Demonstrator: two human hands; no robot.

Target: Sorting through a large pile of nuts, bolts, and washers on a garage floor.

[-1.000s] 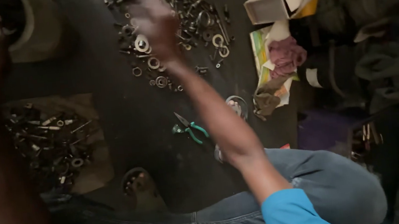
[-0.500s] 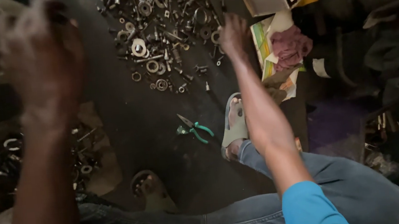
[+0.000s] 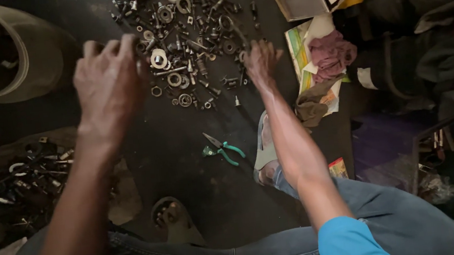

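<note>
Head view: my left hand hovers, fingers curled and empty, at the scattered nuts and washers on the floor; right hand fingers them, grip unclear. Small pieces could roll away into the dark.

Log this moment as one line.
left hand: fingers curled at edge of scattered metal nuts and washers | right hand: on pile's right edge | green-handled pliers: untouched on dark floor
</note>
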